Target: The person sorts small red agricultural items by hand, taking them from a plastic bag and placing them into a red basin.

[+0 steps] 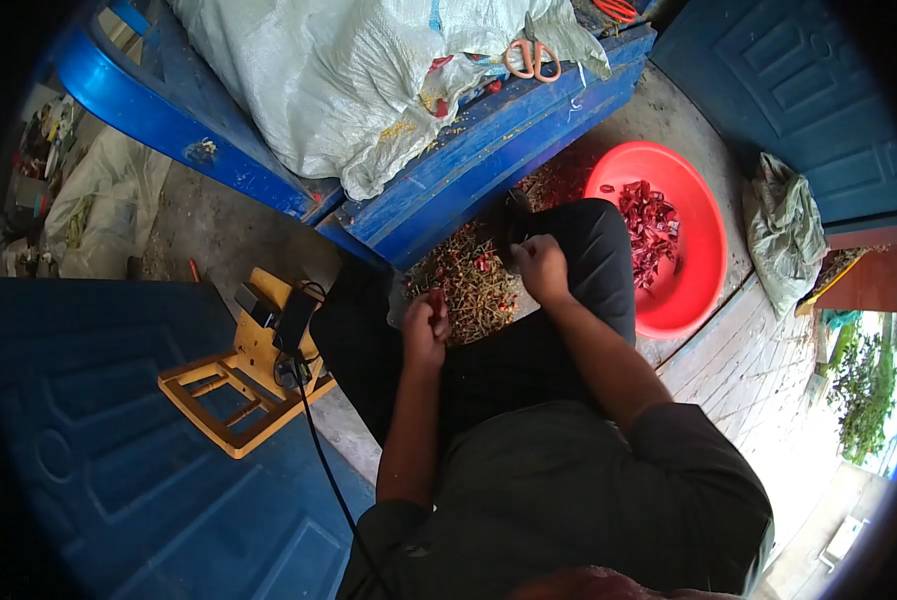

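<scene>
My left hand (424,332) is closed on a dark red dried chili pepper (436,298), whose end shows above the fingers. To its right, my right hand (541,268) is also closed, near my right knee; whatever its fingers pinch, if anything, is too small to make out. Below and between both hands, a heap of dry brown chili stems (473,285) with red bits lies on the floor between my legs. Beyond my right leg stands a red plastic basin (706,240), partly filled with dried red chili pieces (648,225).
A blue bench (508,165) stands ahead, bearing a white woven sack (318,80) and pink-handled scissors (531,60). At left is a yellow wooden chair (233,400) with a black cable. Blue doors (118,420) flank me, and a crumpled sack (783,235) lies right of the basin.
</scene>
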The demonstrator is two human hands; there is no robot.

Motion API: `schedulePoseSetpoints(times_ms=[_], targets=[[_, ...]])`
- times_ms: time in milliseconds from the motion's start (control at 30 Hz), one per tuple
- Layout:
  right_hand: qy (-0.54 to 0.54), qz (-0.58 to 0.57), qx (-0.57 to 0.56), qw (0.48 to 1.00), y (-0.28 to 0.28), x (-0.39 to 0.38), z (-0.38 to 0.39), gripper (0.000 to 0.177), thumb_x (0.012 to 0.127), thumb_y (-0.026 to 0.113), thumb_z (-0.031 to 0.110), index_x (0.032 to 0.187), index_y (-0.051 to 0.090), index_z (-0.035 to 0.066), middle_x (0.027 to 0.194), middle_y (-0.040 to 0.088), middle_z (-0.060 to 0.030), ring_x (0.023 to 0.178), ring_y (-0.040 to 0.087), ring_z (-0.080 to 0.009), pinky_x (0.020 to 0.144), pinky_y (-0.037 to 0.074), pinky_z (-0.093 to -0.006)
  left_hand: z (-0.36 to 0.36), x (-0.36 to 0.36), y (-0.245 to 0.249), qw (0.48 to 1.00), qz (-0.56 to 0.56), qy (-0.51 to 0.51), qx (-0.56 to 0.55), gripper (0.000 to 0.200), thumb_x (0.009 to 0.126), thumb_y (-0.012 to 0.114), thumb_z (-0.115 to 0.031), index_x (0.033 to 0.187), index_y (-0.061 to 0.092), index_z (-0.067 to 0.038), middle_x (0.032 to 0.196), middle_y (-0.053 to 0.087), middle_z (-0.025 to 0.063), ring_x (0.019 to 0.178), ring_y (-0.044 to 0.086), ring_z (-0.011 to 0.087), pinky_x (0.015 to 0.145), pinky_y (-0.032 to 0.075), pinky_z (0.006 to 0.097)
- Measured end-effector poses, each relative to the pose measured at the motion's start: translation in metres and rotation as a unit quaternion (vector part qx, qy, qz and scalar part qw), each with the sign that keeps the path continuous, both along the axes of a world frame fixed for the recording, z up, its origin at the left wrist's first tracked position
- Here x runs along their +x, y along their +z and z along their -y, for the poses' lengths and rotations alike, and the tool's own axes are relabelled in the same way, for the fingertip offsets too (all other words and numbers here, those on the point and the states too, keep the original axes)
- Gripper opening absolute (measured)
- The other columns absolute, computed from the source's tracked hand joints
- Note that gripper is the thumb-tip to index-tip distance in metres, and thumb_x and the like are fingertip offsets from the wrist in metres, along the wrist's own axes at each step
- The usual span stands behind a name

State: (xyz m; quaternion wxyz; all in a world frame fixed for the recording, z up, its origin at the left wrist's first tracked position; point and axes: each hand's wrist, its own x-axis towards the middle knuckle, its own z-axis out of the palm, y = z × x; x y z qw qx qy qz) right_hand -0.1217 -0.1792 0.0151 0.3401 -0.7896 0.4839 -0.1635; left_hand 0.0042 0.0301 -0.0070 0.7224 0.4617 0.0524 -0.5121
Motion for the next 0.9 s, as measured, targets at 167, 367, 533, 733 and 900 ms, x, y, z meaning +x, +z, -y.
schedulePoseSetpoints(times_ms=[167, 367, 533, 733, 900], targets=[[0.2, -0.015, 0.002, 0.98, -0.018, -0.009, -0.015, 0.027, 0.08, 0.072, 0.014, 0.105, 0.073, 0.005, 0.102, 0.067, -0.0181, 0.095, 0.065, -0.0337, 0.084, 0.053, -0.0405, -0.006, 0.002, 0.011, 1.0, 0.008, -0.021, 0.018, 0.025, 0.085, 0.044, -0.009, 0.106, 0.057, -0.003, 0.079, 0.055, 0.0044, 0.051, 0.042, 0.0098, 0.045, 0.034, 0.0248], [0.159, 0.147, 0.32, 0.922, 0.019, 0.007, -0.054, 0.043, 0.08, 0.079, 0.024, 0.118, 0.068, 0.005, 0.104, 0.07, -0.0154, 0.094, 0.067, -0.0259, 0.083, 0.053, -0.037, 0.005, -0.005, 0.017, 1.0, 0.012, 0.006, 0.019, 0.018, 0.09, 0.046, -0.008, 0.102, 0.059, -0.003, 0.074, 0.055, 0.0017, 0.05, 0.043, 0.0072, 0.043, 0.032, 0.0234], [0.291, 0.133, 0.128, 0.939, 0.022, 0.019, -0.064, 0.028, 0.085, 0.077, 0.022, 0.105, 0.072, 0.003, 0.099, 0.069, -0.012, 0.091, 0.066, -0.0229, 0.08, 0.053, -0.0337, 0.007, -0.016, 0.011, 0.997, 0.018, -0.045, 0.057, 0.016, 0.094, 0.051, -0.016, 0.1, 0.06, -0.005, 0.073, 0.055, 0.0011, 0.052, 0.043, 0.0071, 0.044, 0.033, 0.024], [0.058, 0.256, 0.077, 0.962, 0.065, -0.012, 0.0, 0.011, 0.085, 0.075, 0.012, 0.093, 0.074, 0.004, 0.097, 0.071, -0.0104, 0.089, 0.066, -0.0216, 0.083, 0.051, -0.0344, 0.012, -0.015, 0.018, 0.998, 0.022, -0.056, 0.032, 0.013, 0.091, 0.051, -0.012, 0.097, 0.06, -0.005, 0.072, 0.055, 0.0011, 0.052, 0.043, 0.0066, 0.044, 0.032, 0.0233], [-0.065, 0.023, -0.247, 0.967, 0.126, -0.106, 0.113, 0.023, 0.082, 0.076, 0.01, 0.104, 0.073, 0.006, 0.099, 0.07, -0.0125, 0.092, 0.066, -0.0252, 0.086, 0.053, -0.0345, 0.013, -0.011, 0.011, 0.998, 0.012, -0.057, 0.036, 0.013, 0.09, 0.05, -0.01, 0.096, 0.06, -0.004, 0.075, 0.055, 0.002, 0.053, 0.044, 0.0072, 0.045, 0.033, 0.0243]])
